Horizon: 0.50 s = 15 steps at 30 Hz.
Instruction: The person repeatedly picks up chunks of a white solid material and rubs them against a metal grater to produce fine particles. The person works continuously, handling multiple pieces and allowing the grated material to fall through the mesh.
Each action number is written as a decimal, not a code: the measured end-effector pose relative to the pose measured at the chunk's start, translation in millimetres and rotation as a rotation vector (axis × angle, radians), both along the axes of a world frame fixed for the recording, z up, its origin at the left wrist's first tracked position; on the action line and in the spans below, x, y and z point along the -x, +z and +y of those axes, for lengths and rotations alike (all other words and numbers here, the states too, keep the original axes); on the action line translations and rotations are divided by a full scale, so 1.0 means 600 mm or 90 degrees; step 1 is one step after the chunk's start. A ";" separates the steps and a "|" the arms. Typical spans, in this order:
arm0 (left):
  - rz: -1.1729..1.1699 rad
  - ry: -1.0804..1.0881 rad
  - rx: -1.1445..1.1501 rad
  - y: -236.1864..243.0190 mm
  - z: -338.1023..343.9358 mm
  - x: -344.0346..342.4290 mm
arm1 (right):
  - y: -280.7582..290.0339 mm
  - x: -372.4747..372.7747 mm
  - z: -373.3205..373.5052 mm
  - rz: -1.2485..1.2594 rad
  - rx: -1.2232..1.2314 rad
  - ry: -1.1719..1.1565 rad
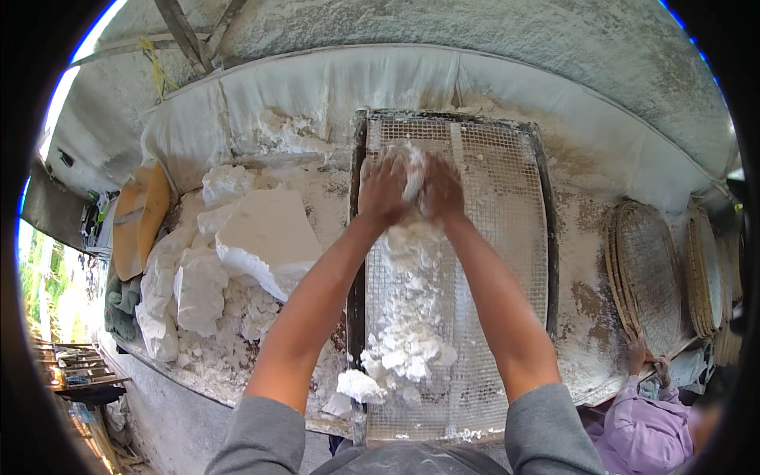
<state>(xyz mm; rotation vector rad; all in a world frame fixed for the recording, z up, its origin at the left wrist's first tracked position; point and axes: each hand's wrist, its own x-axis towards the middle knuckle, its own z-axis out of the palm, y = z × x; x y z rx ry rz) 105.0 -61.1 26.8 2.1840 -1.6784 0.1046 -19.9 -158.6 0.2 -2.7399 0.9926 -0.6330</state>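
Observation:
A framed wire-mesh screen (499,261) lies in front of me, with crumbled white material (404,348) strewn down its left half. Near the screen's far end my left hand (382,184) and my right hand (439,188) face each other, curled and blurred by motion, around a white crumbly lump (413,170). Their fingertips are hard to make out. More broken bits rest just below my hands and spill over the frame's left bar near me.
Large white blocks (261,237) and powder cover the platform's left side, beside a yellowish board (136,218). Round woven trays (645,273) lean at the right. A co-worker in purple (641,431) has both hands at the platform's right edge. A plastic-covered wall (285,87) runs behind.

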 end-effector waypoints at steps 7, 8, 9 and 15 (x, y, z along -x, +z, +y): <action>0.075 -0.138 0.076 -0.040 0.282 0.152 | -0.038 0.210 0.270 -0.104 -0.185 0.104; 0.044 -0.155 0.062 -0.035 0.316 0.172 | -0.026 0.233 0.305 -0.167 -0.111 0.153; 0.096 -0.154 0.119 -0.033 0.339 0.190 | -0.017 0.247 0.336 -0.297 -0.026 0.194; 0.187 0.049 0.180 -0.062 0.252 0.183 | -0.035 0.163 0.284 -0.089 -0.074 -0.038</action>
